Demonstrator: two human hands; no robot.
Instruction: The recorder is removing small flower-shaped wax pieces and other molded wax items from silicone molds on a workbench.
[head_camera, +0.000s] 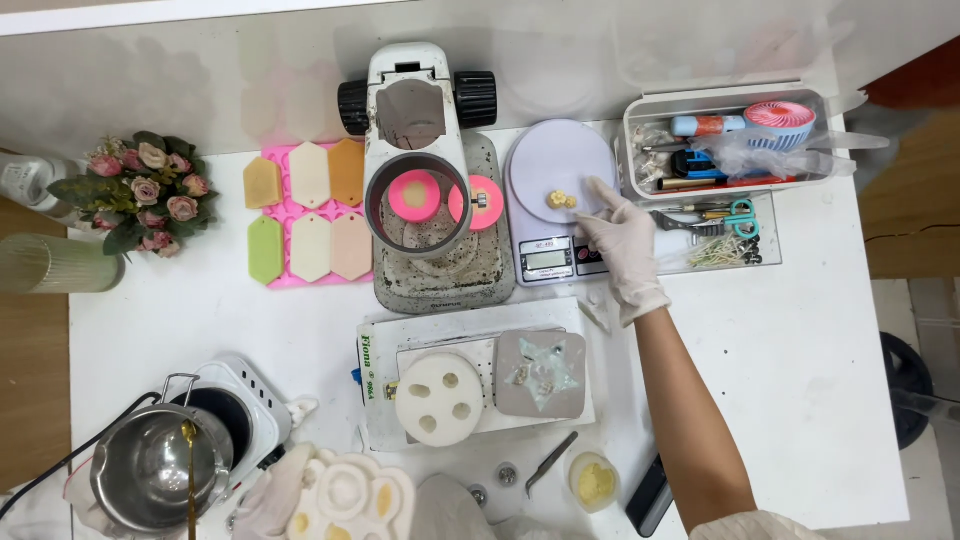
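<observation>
Head view. Right hand (622, 240), gloved, fingers spread open and gripping nothing, index tip just beside the gold pieces (560, 200) lying on the kitchen scale (560, 170). Left hand (272, 500), gloved, well below-left of the scale, laid against the white flower mould (345, 500); finger state cannot be told. Left of the scale: pink mould (305, 212) with 6 cavities filled. Below the scale: grey star mould (541, 374) holding bits, round white mould (438, 398), tweezers (551, 463) unused. Judged partway: weighing in hand, flower mould not yet full.
</observation>
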